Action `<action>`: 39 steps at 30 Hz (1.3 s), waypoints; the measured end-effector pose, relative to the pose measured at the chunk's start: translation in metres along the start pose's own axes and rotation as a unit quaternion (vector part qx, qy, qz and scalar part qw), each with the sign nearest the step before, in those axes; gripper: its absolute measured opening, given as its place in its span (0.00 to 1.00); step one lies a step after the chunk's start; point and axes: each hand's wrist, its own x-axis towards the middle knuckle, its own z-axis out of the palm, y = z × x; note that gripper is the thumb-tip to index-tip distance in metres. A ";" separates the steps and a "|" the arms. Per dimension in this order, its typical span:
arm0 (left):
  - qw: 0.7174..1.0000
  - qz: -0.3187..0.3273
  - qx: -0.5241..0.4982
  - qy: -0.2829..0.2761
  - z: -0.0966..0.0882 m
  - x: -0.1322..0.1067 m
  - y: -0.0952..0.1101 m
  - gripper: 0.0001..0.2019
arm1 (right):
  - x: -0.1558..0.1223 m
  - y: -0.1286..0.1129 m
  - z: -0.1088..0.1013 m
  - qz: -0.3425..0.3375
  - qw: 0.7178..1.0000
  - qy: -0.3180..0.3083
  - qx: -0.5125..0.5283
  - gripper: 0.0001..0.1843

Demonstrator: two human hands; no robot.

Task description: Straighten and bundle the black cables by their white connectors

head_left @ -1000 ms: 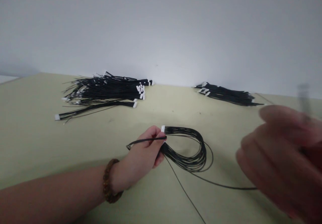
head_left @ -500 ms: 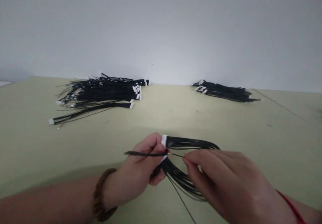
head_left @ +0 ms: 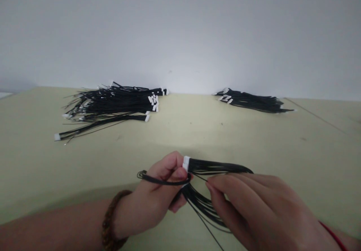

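My left hand [head_left: 159,194] is closed on a looped bundle of thin black wires [head_left: 214,166] that ends in a white connector [head_left: 185,163] at my fingertips. A short black wire loop [head_left: 158,179] sticks out left of my thumb. My right hand [head_left: 254,209] lies over the loop's right side, fingers pinched together close to the left thumb on a thin black wire. A bead bracelet [head_left: 108,224] circles my left wrist, and a red cord [head_left: 332,234] shows at the right wrist.
A large pile of black wire harnesses with white connectors [head_left: 113,104] lies at the back left of the pale green table [head_left: 282,145]. A smaller pile [head_left: 251,101] lies at the back right. A grey wall [head_left: 180,32] stands behind.
My right hand came in from the far right and settled on the wire loop beside my left hand. The bundle shifted slightly nearer. The short wire by my left thumb bent into a curve.
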 end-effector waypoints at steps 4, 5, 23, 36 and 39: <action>0.999 0.011 0.043 -0.009 0.002 -0.002 0.004 0.14 | 0.003 -0.002 -0.002 -0.009 1.000 0.016 -0.004 0.06; 0.999 0.013 0.049 -0.012 0.002 -0.002 0.005 0.14 | 0.004 -0.003 -0.002 -0.013 1.000 0.017 -0.003 0.07; 0.968 -0.019 -0.024 0.247 -0.006 0.026 0.009 0.07 | 0.017 0.008 -0.021 -0.206 0.962 -0.077 -0.161 0.13; 0.971 0.000 0.060 0.233 -0.007 0.023 0.008 0.08 | 0.028 0.075 0.006 -0.087 0.901 -0.049 0.422 0.11; 0.969 0.001 0.109 0.221 -0.005 0.018 0.009 0.10 | 0.034 0.078 -0.012 0.028 0.832 0.146 0.534 0.17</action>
